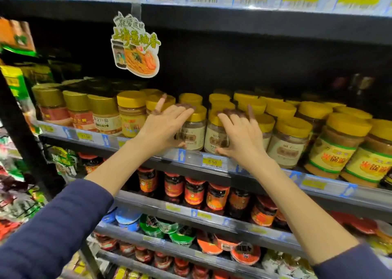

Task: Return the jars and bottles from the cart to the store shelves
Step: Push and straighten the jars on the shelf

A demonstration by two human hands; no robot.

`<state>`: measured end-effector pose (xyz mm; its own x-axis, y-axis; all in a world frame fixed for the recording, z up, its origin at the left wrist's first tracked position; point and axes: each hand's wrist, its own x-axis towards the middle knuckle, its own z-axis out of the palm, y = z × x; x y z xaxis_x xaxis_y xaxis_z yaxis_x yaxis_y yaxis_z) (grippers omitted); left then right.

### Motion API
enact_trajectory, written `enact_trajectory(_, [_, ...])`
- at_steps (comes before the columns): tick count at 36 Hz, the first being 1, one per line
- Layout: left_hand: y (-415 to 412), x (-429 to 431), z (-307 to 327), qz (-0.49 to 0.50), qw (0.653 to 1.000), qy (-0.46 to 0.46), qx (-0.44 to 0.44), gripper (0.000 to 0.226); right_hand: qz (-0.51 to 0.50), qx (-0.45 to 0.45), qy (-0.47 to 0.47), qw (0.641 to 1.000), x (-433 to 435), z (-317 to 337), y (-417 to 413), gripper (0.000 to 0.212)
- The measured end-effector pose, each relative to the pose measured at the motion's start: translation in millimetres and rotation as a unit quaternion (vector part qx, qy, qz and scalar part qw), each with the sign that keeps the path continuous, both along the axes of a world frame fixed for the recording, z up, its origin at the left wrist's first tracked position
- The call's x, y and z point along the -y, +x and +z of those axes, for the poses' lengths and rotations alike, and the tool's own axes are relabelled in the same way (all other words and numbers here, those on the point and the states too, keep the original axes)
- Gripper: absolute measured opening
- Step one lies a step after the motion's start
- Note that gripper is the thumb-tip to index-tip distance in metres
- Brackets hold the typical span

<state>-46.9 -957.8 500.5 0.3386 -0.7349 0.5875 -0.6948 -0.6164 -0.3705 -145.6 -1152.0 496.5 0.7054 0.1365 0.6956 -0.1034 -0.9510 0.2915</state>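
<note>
Two yellow-lidded jars with beige labels stand side by side at the front of the shelf (214, 166). My left hand (165, 128) wraps the left jar (194, 128), fingers over its lid and thumb at its base. My right hand (239, 134) grips the right jar (215, 136) the same way. Both jars rest upright on the shelf, touching or nearly touching each other. The cart is out of view.
More yellow-lidded jars (290, 140) fill the same shelf to the right, gold-lidded jars (80, 111) to the left. A noodle sign (136, 47) hangs above. Red-lidded sauce jars (195, 191) stand one shelf down, bowl tubs (182, 234) below those. Packets hang at far left.
</note>
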Motion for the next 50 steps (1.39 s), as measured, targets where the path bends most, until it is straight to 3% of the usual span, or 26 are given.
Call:
enact_trajectory(10, [18.2, 1.2, 0.5, -0.034, 0.999, 0.027, 0.021, 0.093, -0.051, -0.03, -0.04, 0.997, -7.7, 9.7, -1.9, 0.096])
enact_trajectory(16, [14.9, 0.8, 4.0, -0.041, 0.998, 0.039, -0.001, 0.092, -0.1, -0.135, 0.006, 0.986, -16.6, 11.9, -1.9, 0.089])
enact_trajectory(20, [15.4, -2.4, 6.1, -0.044, 0.997, 0.057, -0.013, 0.092, -0.126, -0.132, 0.018, 0.983, -23.7, 10.2, -5.0, 0.091])
enact_trajectory(26, [19.8, -57.3, 8.7, -0.081, 0.997, -0.001, 0.009, 0.095, -0.048, -0.067, 0.098, 0.992, -66.1, 9.6, 2.9, 0.084])
enact_trajectory(31, [35.5, -112.4, 5.6, -0.034, 0.999, -0.022, -0.028, 0.095, 0.04, -0.094, 0.153, 0.983, -115.1, 7.2, 25.3, 0.086])
enact_trajectory(36, [51.4, -155.5, -1.2, 0.001, 0.999, -0.036, -0.034, 0.093, 0.041, -0.101, 0.201, 0.973, -141.4, 3.2, 44.8, 0.089])
enact_trajectory(40, [61.2, -163.5, -5.0, -0.005, 0.998, -0.052, -0.039, 0.093, 0.035, -0.075, 0.181, 0.98, -144.0, 6.1, 53.6, 0.082])
enact_trajectory(50, [82.0, -149.2, -3.4, -0.019, 0.999, -0.02, -0.021, 0.087, -0.017, -0.117, 0.091, 0.989, -136.1, 8.8, 71.3, 0.1])
